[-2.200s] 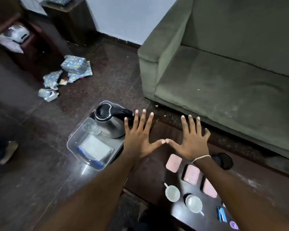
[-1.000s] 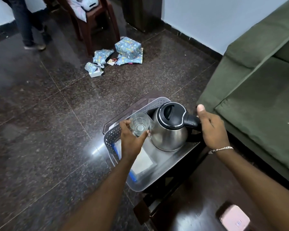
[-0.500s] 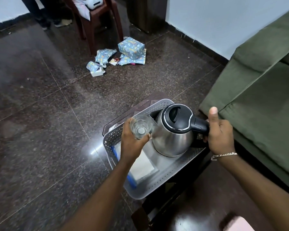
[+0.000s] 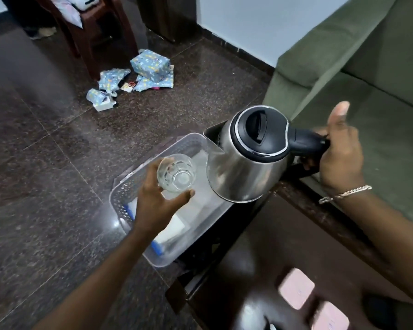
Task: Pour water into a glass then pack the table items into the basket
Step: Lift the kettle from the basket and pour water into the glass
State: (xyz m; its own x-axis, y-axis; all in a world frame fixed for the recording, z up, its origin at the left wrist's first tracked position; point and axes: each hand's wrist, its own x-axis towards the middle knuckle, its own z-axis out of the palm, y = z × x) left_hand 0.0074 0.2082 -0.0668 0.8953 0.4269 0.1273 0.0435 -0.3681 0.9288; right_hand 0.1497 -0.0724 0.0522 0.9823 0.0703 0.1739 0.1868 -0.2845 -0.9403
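Observation:
My left hand [image 4: 156, 206] grips a clear glass [image 4: 177, 173] and holds it above the translucent perforated basket [image 4: 126, 189]. My right hand [image 4: 339, 153] is wrapped around the black handle of a steel kettle [image 4: 246, 163] with a black lid. The kettle hangs lifted over the basket's right end, its spout close to the glass rim. No water stream is visible. Inside the basket lies a white pad with a blue edge [image 4: 174, 228].
The dark wooden table [image 4: 260, 270] carries pink square coasters [image 4: 296, 288] at the lower right. A green sofa [image 4: 367, 67] stands to the right. Wrapped blue parcels [image 4: 150, 64] lie on the dark floor, with a brown chair [image 4: 98, 27] behind them.
Both hands left the table top; the left took the glass, the right took the kettle handle. Since then the kettle has risen out of the basket and the glass has moved beside its spout.

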